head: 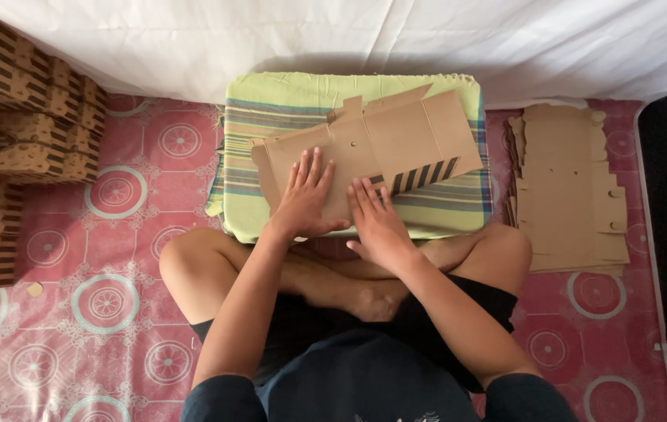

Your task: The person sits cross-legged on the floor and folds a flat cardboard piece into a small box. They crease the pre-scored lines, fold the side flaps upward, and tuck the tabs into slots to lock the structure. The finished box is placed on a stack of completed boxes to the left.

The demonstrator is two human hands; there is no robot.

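Note:
A flat brown cardboard box blank (pixel 396 137) with a black-striped flap lies tilted on a striped green cushion (pixel 286 101) in front of me. My left hand (pixel 306 199) presses flat on the blank's near left part, fingers spread. Beside it, my right hand (pixel 376 223) also lies palm down on the blank's near edge, just left of the striped flap. Neither hand grips anything. I sit cross-legged behind the cushion.
A stack of flat cardboard blanks (pixel 568 195) lies on the floor at the right. Folded striped boxes (pixel 13 101) are piled at the left. A white sheet (pixel 349 39) hangs along the back. The floor mat (pixel 114 312) is pink with circles.

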